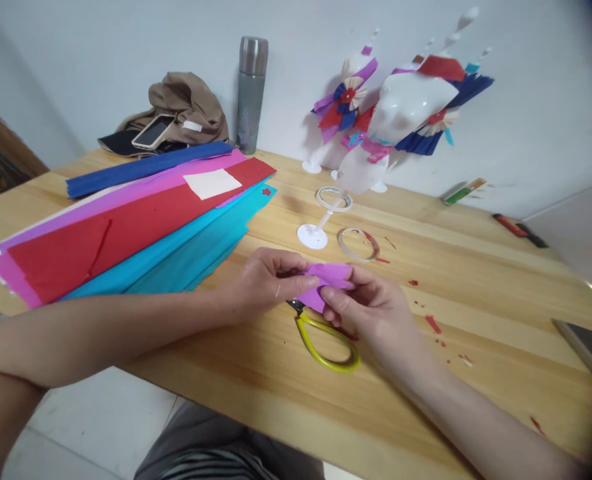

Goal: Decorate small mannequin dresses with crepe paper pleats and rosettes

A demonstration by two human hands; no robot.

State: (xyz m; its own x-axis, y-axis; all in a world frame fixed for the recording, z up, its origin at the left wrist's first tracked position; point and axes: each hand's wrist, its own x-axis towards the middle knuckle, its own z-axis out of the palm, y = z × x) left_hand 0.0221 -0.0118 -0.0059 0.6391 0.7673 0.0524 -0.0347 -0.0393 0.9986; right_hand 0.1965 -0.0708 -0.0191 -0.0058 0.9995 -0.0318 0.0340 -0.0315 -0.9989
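Note:
Between my two hands is a small piece of purple crepe paper (332, 272), creased where the fingers press it. My left hand (271, 280) pinches its left side, thumb on top. On the right side my right hand (363, 297) grips it between thumb and fingers. Scissors with yellow handles (329, 360) lie on the table just below the paper, their blades partly hidden by my hands. Left of my hands, a long red crepe paper sheet (141, 247) rests on purple and turquoise sheets (186, 257), with a cream paper square (213, 184) on it.
A white balloon stand (312, 236) decorated with paper fans stands behind my hands. Beside it lie two tape rolls (359, 244). Red paper scraps (433, 325) are scattered to the right. A thermos (252, 93), a phone (153, 131) and a brown cap (189, 100) sit at the back left.

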